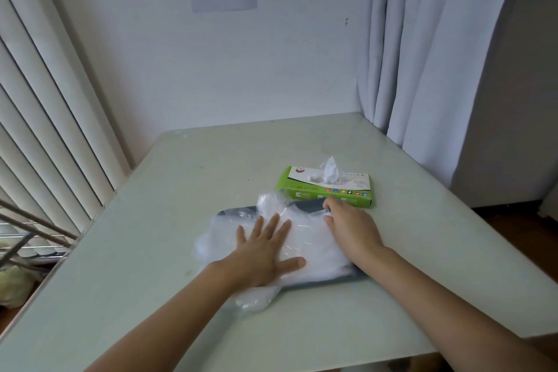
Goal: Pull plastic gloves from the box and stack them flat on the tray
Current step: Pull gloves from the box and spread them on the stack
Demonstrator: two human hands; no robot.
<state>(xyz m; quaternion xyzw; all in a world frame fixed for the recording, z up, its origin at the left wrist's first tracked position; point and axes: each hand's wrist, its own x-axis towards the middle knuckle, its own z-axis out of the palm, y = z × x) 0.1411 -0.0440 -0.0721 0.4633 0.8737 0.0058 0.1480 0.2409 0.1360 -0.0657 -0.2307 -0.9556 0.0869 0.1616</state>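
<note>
Both forearms reach in from the table's [437, 251] near edge; the left hand [265, 254] lies flat, fingers spread wide, palm pressing the stack of plastic gloves [314, 238]; the right hand [350, 226] rests on the stack's right side, fingers curled loosely, pinching nothing visible; the gloves cover the dark tray [326, 282], spilling over its left and near edges; the green box [326, 189] sits just beyond the tray, one glove [330, 170] poking up from its slot.

Pale green table [422, 266] against a white wall, dark grey tray [305, 208] near its middle, green glove box [326, 190] just behind the tray, clear plastic gloves [256, 300] spilling over the tray's near edge onto the tabletop
</note>
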